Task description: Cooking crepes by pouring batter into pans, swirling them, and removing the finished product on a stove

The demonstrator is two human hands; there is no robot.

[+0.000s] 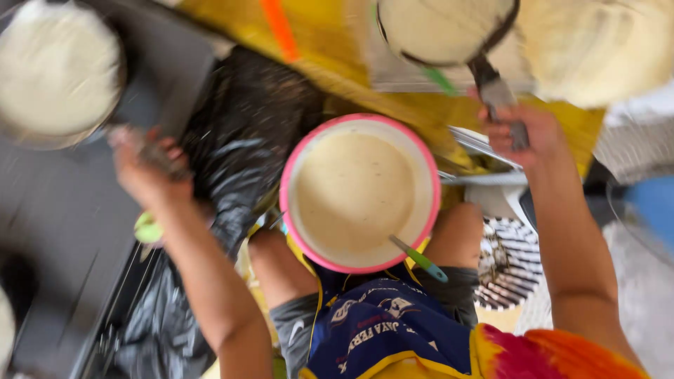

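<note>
Two pans, one per hand: right hand (523,133) clenched on right pan (442,28) handle (pointing toward body); left hand (144,168) gripping left pan (56,70) handle, blurred.

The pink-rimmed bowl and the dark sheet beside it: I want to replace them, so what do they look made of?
The pink-rimmed bowl looks like smooth moulded plastic, going by its even pink rim and pale wall; enamel cannot be ruled out. The dark sheet looks like thin glossy plastic film: it is crumpled, with shiny highlights along the creases. Motion blur hides finer texture.
</note>
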